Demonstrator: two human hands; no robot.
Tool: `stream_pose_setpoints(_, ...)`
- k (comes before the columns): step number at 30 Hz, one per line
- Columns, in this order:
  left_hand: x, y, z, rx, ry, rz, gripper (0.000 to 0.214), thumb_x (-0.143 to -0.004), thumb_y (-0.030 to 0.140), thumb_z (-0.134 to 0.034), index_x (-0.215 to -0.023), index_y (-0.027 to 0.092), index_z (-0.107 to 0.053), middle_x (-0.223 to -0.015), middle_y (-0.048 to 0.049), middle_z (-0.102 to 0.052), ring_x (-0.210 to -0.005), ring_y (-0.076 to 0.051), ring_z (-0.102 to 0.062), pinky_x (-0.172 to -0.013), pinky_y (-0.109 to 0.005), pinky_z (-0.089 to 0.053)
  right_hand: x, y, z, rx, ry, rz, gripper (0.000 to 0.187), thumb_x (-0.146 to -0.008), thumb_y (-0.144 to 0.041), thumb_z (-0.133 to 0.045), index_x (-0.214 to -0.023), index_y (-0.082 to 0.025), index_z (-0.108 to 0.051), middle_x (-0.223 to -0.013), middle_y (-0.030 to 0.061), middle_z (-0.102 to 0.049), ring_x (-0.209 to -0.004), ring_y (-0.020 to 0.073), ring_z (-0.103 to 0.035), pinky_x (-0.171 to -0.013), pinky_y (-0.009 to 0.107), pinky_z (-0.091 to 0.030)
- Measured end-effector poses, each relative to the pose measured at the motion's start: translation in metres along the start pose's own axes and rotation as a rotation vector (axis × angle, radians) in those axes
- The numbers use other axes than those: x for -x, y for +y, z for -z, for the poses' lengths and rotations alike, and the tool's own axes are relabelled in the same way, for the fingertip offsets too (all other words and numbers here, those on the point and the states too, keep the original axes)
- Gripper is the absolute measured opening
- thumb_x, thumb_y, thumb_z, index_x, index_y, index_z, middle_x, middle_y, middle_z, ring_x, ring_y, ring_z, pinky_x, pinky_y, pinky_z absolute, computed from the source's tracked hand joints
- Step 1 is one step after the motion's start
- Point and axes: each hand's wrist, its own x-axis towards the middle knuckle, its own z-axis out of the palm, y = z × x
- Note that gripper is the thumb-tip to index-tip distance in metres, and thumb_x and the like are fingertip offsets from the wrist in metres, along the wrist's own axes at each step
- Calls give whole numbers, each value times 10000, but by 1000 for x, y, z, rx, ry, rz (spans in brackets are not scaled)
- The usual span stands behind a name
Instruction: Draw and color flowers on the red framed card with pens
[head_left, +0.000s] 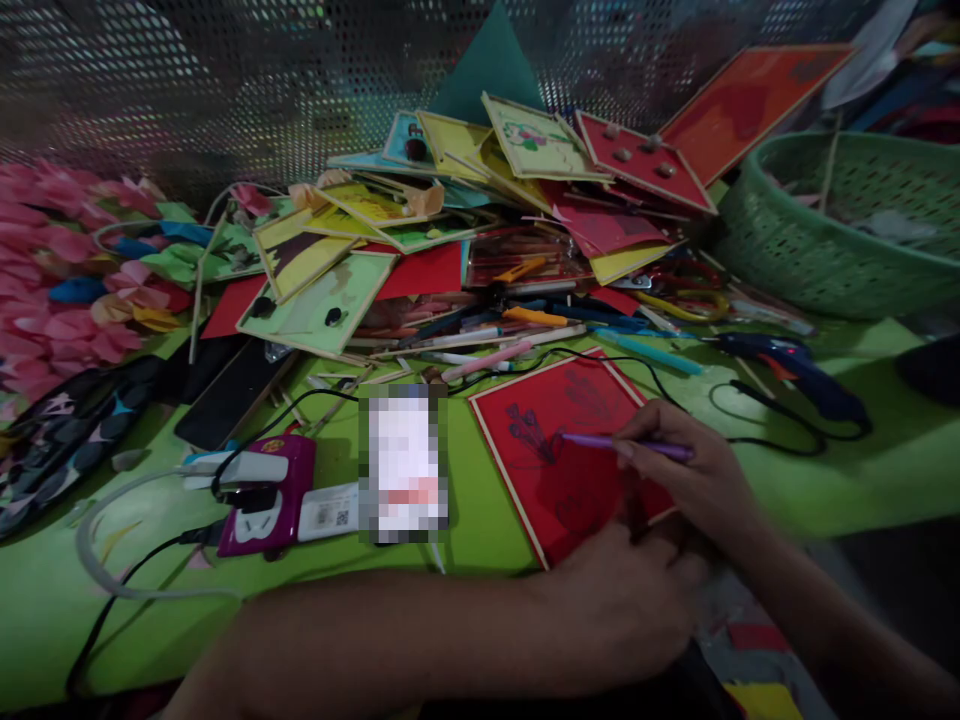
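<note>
A red card (517, 500) edged with thin wooden sticks lies on the green tabletop, with dark flower outlines drawn on it. My right hand (686, 465) is closed around a purple pen (660, 447), its tip on the card by the small bunch of flowers. My left hand (630, 590) grips the card's lower right edge, with the thumb on the red surface and the other fingers bent and partly hidden. Left of the card, a phone (405, 465) with a lit, blurred screen lies beside a magenta power strip (300, 480) with plugs in it.
Behind lies a heap of framed cards (322, 300), pens and scissors (690, 300). A blue glue gun (795, 370) with its cord and a green basket (847, 250) are at right. Pink paper flowers (67, 290) and a dark phone (232, 395) are at left.
</note>
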Motion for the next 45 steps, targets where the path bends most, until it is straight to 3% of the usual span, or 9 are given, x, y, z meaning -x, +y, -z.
stream_pose_setpoints(7,-1,-3,3,31,-14,-18,327,-972,223,-519,-1126,223,-808,-1394,-123,-657,-1346,-346,-572,-984,-521,-478,1,-4,1,35,-99,53,131,-867,-312,-726,-777,-229,-678,-667,13,-669,-578,160,-596,-548,270,-460)
stream_pose_setpoints(15,-2,-5,10,27,-39,-19,374,-1000,203,-470,-1206,207,-782,-1436,-126,-634,-1367,-328,-564,-974,-481,-497,2,2,0,32,-13,4,159,-874,-365,-721,-796,-240,-661,-687,16,-680,-600,182,-623,-574,294,-488)
stream_pose_setpoints(23,-1,-6,11,15,-53,-32,390,-999,207,-457,-1216,219,-780,-1456,-125,-633,-1378,-337,-564,-1014,-528,-495,2,-5,1,30,-100,21,168,-846,-360,-752,-767,-232,-680,-663,20,-672,-576,166,-579,-538,281,-453)
stream_pose_setpoints(35,0,-1,5,9,-17,-4,390,-1005,205,-453,-1209,227,-784,-1455,-132,-622,-1410,-339,-535,-940,-443,-502,0,-9,-2,5,91,-23,136,-802,-329,-734,-735,-242,-654,-630,6,-660,-572,177,-600,-538,286,-474)
stream_pose_setpoints(45,-2,-4,10,-11,-70,-16,401,-1001,212,-453,-1241,240,-773,-1475,-119,-627,-1397,-320,-550,-969,-485,-514,1,-6,-1,-11,25,-15,143,-823,-347,-734,-751,-246,-663,-649,7,-665,-582,179,-609,-557,295,-491)
